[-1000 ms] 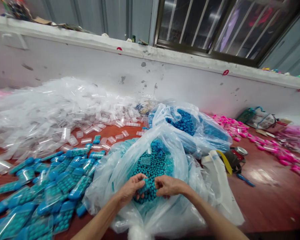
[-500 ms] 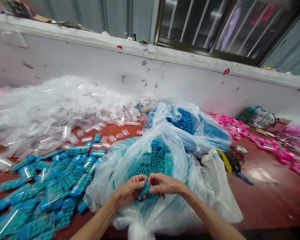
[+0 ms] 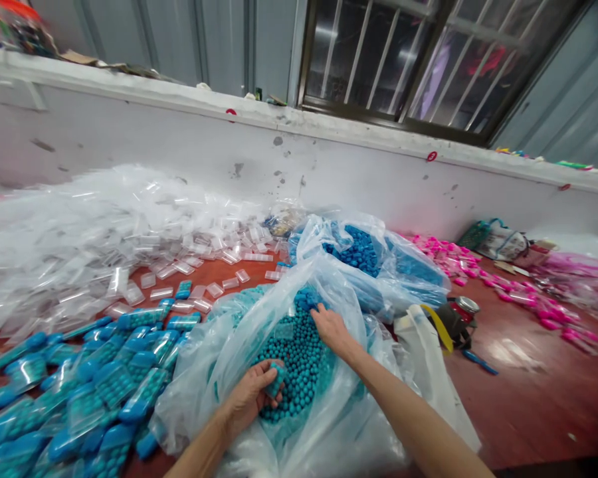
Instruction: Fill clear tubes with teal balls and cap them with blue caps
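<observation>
My left hand [image 3: 259, 388] is closed on a small clear box of teal beads [image 3: 277, 377] at the lower edge of an open plastic bag [image 3: 244, 332]. Loose teal beads [image 3: 301, 358] fill that bag. Up at the far side of the beads, my right hand [image 3: 331, 325] reaches in with its fingertips at some blue pieces [image 3: 306, 299]; its fingers look pressed together, and what they hold is too small to make out.
Filled boxes with blue caps [image 3: 114, 385] lie at left, below a heap of clear boxes [image 3: 104, 232]. Behind stands a bag of blue caps [image 3: 359, 249]. Pink pieces [image 3: 443, 255], a jar [image 3: 466, 307] and a blue tool [image 3: 480, 362] are at right.
My right hand has left the small box and moved up to the blue pieces. My left hand has shifted slightly down and left with the box. The view has turned slightly.
</observation>
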Demonstrator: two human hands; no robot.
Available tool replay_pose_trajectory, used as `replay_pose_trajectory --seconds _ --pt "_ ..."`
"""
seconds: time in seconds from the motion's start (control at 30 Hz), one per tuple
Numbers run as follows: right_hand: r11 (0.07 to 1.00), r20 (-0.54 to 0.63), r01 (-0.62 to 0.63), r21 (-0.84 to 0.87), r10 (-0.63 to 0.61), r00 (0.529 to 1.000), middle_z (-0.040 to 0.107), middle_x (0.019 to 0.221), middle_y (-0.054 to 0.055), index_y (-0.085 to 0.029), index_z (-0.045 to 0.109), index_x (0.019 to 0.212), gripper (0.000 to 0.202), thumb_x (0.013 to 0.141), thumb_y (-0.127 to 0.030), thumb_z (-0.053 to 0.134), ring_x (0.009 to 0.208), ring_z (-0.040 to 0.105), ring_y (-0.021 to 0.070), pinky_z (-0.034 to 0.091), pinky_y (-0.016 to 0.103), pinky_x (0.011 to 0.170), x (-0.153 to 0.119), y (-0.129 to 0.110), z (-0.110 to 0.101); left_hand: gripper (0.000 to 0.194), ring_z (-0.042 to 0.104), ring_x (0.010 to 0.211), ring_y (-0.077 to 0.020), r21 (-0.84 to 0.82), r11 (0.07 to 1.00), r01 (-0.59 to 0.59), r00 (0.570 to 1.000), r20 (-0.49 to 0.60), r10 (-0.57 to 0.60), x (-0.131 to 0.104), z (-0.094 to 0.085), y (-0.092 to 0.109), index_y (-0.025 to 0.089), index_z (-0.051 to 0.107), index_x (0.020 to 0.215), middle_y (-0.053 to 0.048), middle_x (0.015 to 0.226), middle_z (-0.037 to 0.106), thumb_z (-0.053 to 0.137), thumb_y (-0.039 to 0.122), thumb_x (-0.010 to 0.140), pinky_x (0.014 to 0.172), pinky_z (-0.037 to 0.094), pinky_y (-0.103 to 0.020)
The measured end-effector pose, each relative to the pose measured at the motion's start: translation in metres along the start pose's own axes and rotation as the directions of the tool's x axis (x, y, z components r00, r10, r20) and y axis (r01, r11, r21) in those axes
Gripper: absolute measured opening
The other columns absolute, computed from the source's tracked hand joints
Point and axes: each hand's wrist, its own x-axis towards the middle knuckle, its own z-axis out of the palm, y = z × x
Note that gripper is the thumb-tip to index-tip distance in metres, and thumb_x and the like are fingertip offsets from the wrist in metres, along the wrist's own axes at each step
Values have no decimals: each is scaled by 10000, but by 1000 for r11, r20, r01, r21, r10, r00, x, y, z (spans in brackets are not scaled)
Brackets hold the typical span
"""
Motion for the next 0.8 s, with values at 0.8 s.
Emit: replay_pose_trajectory --seconds 0.8 --pt "769 11 182 613 -238 971 624 746 4 -177 572 1022 228 867 -240 418 653 558 134 418 220 635 -30 -44 20 530 515 399 -78 297 951 -85 987 -103 121 4 -2 -10 187 405 910 31 641 571 621 576 622 340 274 -159"
